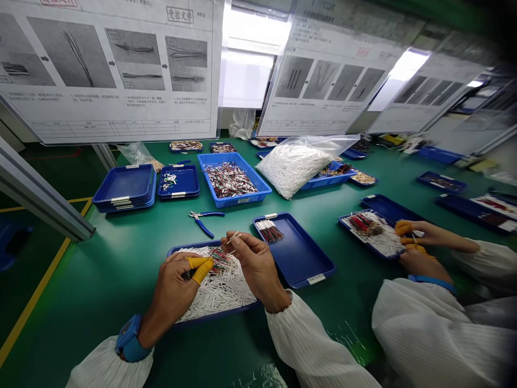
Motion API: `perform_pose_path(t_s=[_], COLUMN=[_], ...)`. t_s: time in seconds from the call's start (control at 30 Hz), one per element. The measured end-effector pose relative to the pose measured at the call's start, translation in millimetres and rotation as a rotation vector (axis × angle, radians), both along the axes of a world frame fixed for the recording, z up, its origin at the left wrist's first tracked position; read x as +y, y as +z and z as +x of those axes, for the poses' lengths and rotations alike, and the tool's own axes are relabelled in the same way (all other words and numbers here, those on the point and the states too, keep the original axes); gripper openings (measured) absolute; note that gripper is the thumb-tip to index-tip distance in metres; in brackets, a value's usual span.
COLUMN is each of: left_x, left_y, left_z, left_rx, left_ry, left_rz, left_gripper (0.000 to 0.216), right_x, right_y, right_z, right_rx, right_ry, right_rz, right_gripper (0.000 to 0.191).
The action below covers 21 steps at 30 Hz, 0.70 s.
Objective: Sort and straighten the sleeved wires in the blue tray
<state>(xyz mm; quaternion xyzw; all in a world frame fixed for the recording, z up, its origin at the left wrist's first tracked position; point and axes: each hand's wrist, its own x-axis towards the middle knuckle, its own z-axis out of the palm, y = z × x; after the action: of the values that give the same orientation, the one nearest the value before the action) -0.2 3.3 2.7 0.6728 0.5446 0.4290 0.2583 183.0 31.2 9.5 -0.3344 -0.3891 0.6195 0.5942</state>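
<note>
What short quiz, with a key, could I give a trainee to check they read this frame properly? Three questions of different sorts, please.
1. Multiple choice. Of the person's own left hand and right hand, which wears yellow finger covers? A: right only. B: left only. C: both.
2. True or false. The blue-handled metal pliers lie on the green tabletop.
3. Short answer. What fills most of the shallow blue tray beneath the hands?

Key:
1. B.
2. True.
3. Thin white pieces, heaped loosely, with some red and green strands on top.
</note>
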Motion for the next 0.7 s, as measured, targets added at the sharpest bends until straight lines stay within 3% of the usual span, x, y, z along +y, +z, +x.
perform_pose_path(t_s=[0.43, 0.7], left_x=[0.1, -0.3], left_y=[-5.5, -2.1], left_z=[0.3, 1.1], left_rx=[0.055, 0.041], left_ry=[0.002, -0.004], left_rz=[0.062, 0.055], left_gripper=[0.012, 0.013], right_x=[-2.1, -1.3], right_y=[6.5, 0.1], right_z=[-1.0, -0.3], right_rx=[0.024, -0.011], right_ry=[0.066, 0.126], right_rz=[-0.049, -0.021], right_gripper=[0.023, 0.016])
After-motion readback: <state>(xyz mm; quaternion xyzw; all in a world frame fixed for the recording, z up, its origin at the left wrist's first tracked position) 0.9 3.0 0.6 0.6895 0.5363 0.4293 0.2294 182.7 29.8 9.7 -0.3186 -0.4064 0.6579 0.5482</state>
